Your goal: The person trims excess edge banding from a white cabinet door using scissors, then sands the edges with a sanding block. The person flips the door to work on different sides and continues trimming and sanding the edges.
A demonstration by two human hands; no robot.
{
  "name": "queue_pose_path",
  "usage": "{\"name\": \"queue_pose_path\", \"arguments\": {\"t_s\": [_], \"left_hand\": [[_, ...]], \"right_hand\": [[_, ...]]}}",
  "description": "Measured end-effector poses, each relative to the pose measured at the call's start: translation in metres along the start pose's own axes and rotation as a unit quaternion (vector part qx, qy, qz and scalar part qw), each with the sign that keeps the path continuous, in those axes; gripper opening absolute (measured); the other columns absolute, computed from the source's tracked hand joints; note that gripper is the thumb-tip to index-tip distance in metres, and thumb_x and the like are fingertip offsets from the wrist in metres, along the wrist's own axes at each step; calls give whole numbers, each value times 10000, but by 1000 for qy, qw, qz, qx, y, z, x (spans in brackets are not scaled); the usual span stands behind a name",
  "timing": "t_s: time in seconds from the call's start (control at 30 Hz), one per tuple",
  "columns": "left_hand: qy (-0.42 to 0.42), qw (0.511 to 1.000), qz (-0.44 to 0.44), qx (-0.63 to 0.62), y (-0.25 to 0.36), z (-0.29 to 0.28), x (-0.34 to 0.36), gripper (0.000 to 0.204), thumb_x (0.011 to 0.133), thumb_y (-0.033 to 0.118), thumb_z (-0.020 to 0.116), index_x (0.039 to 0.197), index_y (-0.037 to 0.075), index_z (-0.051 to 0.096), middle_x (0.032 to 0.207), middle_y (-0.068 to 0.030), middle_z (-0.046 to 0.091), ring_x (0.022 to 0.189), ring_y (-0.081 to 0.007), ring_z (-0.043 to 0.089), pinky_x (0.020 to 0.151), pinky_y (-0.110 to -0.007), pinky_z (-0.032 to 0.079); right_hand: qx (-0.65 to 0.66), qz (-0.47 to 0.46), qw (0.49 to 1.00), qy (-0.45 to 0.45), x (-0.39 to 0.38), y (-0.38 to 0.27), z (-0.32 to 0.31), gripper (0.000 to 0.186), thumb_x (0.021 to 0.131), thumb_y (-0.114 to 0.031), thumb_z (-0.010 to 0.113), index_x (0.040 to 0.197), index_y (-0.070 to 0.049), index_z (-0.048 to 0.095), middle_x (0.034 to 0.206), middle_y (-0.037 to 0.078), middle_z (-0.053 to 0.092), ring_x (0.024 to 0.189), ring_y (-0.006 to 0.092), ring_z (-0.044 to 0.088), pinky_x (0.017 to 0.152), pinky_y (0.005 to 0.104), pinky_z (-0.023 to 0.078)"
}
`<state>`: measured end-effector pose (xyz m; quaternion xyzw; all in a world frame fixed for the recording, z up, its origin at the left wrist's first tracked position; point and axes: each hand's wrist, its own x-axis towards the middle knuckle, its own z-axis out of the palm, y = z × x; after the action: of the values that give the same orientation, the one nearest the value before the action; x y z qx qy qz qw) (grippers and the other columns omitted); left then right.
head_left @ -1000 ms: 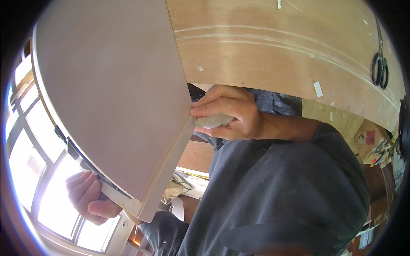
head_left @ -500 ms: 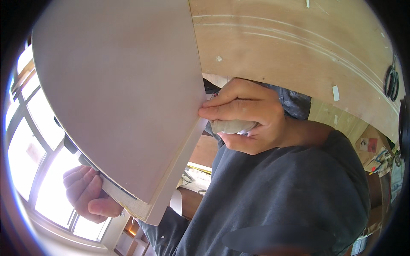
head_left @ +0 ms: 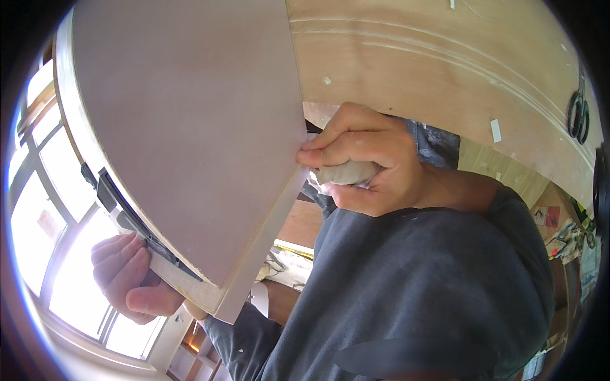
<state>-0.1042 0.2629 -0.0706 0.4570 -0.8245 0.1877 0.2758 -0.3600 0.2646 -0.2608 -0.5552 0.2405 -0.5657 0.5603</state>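
Note:
A large pale pinkish-grey board (head_left: 184, 127) stands tilted in front of me, its corner pointing down towards my body. A black metal fitting (head_left: 130, 216) is set along its left edge. My left hand (head_left: 130, 276) is closed at that edge, its curled fingertips against the lower part of the fitting. My right hand (head_left: 375, 159) is closed round a soft beige, crumpled wad (head_left: 349, 172), seemingly cloth, with something whitish beneath. Its index and middle fingertips touch the board's right edge. The wad's far side is hidden in my palm.
Beyond the board lies a wooden worktop (head_left: 438, 70) with pale curved streaks and a small white strip (head_left: 495, 131). Black-handled scissors (head_left: 578, 114) lie at its right end. Bright windows (head_left: 63, 235) are at the left. Assorted small items (head_left: 565, 238) are gathered at the far right.
The board has tilted, so more of its left edge and the black fitting shows. Both hands have shifted slightly upward in the view, each keeping its hold.

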Motion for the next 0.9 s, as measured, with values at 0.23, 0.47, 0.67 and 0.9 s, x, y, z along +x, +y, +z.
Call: {"name": "queue_pose_path", "arguments": {"t_s": [0.23,0.47,0.67,0.9], "left_hand": [[7,999,39,31,-7,-7,-2,528,1112,453,312,731,154,521,615,29,476,498,-84,452,535,-233,410],[49,998,33,15,-10,7,2,528,1109,420,330,710,131,521,618,12,495,495,-103,457,523,-252,416],[42,999,29,11,-9,6,3,528,1107,408,336,705,118,519,620,-2,500,504,-117,468,521,-261,422],[32,999,36,4,0,-2,11,529,1105,393,342,699,103,517,623,-17,506,514,-133,481,519,-272,429]], "right_hand": [[-39,48,996,70,-34,9,3,319,797,9,742,1116,-6,742,1077,120,717,938,227,706,812,325,566],[58,92,988,106,-31,30,9,253,841,-25,800,1090,-13,761,1137,117,734,954,203,722,843,311,575],[37,64,996,53,-17,27,5,308,793,-50,845,1094,-47,779,1106,84,752,1012,193,709,877,316,578],[6,9,999,38,-15,26,2,351,760,-15,860,1101,-32,777,1112,103,747,984,202,711,844,308,585]]}}
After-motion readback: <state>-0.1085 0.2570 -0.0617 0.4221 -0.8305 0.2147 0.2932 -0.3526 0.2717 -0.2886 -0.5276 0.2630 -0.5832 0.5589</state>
